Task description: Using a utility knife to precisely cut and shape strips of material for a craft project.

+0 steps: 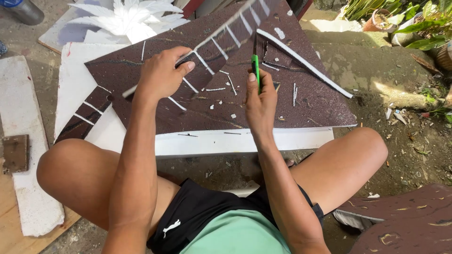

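A large dark brown foam board [310, 101] lies flat in front of me on white foam sheets. My left hand [162, 75] presses down on a long brown strip with white cross-cuts [221, 40] that runs diagonally across the board. My right hand [260, 101] grips a green utility knife [255, 66], its blade pointing away from me and touching the board just right of the strip. Small white foam scraps [231, 85] lie scattered between both hands. A thin white foam strip [306, 63] lies on the board to the right.
White foam sheets [28, 188] lie at left, one carrying a small brown block [15, 153]. A white leaf-shaped foam carving [127, 19] sits at the top. Potted plants [405, 21] stand at upper right. Another brown board [409, 221] is at lower right. My bare knees frame the bare ground.
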